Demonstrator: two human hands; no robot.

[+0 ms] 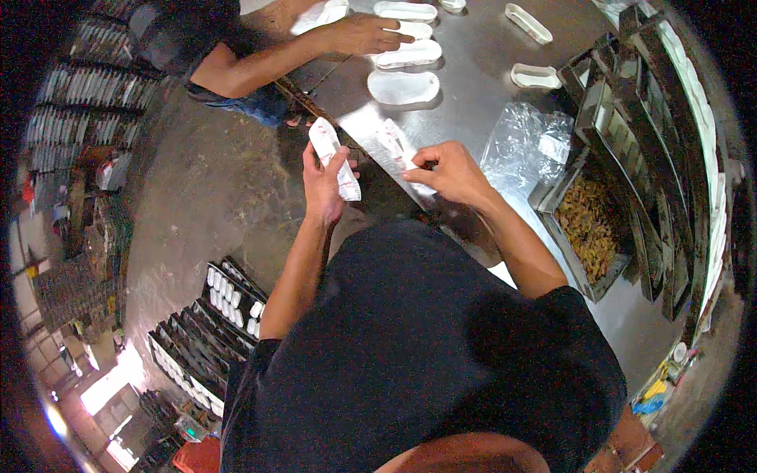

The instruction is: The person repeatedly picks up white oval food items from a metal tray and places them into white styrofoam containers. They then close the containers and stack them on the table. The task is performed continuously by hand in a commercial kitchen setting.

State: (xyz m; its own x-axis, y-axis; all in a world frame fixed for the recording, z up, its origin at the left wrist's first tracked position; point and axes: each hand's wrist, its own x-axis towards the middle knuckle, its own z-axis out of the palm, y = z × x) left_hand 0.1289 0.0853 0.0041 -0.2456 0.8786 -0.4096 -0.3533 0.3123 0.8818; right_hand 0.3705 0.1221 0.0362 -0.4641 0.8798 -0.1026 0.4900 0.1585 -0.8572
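My left hand (324,183) grips a stack of white fluted paper liners (334,156) with red print, held upright beside the metal table's edge. My right hand (446,171) has its thumb and index finger at another narrow printed paper liner (395,142) over the edge of the metal table; whether the fingers pinch it or only touch it is hard to tell. Beyond my hands, an opened oval paper liner (404,87) lies on the metal tabletop, with more oval liners (409,54) in a row behind it.
A co-worker's hand (366,35) reaches over the row of liners. A clear plastic bag (520,148) lies to the right, beside a metal tray of brownish food pieces (588,227) and several dark trays standing there (627,154). Dark racks with white items (201,343) stand at lower left.
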